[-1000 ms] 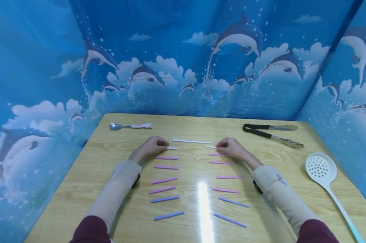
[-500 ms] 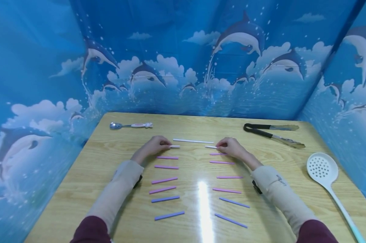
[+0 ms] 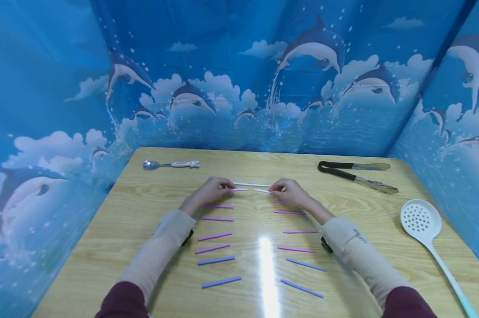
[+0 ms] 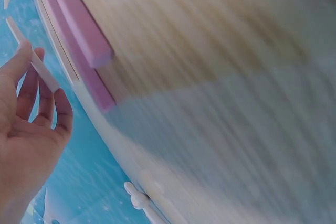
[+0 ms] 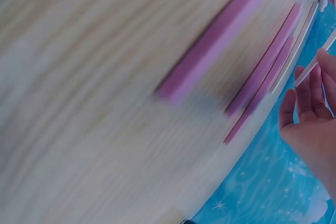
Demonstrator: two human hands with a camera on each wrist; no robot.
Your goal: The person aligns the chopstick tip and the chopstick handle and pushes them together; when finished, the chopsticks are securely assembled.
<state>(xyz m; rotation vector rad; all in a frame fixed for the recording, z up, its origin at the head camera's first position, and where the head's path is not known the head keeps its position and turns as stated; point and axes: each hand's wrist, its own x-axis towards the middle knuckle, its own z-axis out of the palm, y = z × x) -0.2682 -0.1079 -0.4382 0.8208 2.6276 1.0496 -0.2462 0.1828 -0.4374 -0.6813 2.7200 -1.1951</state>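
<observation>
My left hand [image 3: 213, 190] pinches a short white stick [image 3: 240, 190], which crosses the thumb and fingers in the left wrist view. My right hand [image 3: 291, 193] pinches a second short white stick [image 3: 261, 191], also visible in the right wrist view. Both sticks point inward, their tips a small gap apart. Just behind them lies a longer white stick [image 3: 252, 184] on the table. Whether the held sticks touch the tabletop is hard to tell. Nearer the body, pink sticks [image 3: 217, 219] form two columns, with blue sticks [image 3: 216, 260] at the front. My right hand partly covers one pink stick [image 3: 280, 201].
A spoon [image 3: 171, 164] with a pale handle lies at the back left of the wooden table [image 3: 104, 247]. Black-handled tongs [image 3: 342, 172] are at the back right. A white skimmer [image 3: 421, 221] lies along the right side. A dolphin-print curtain [image 3: 239, 88] surrounds the table.
Both hands have moved inward, carrying their short white sticks closer together; the left hand travelled farther. The gap between the stick tips has narrowed. Other sticks and utensils stay where they were.
</observation>
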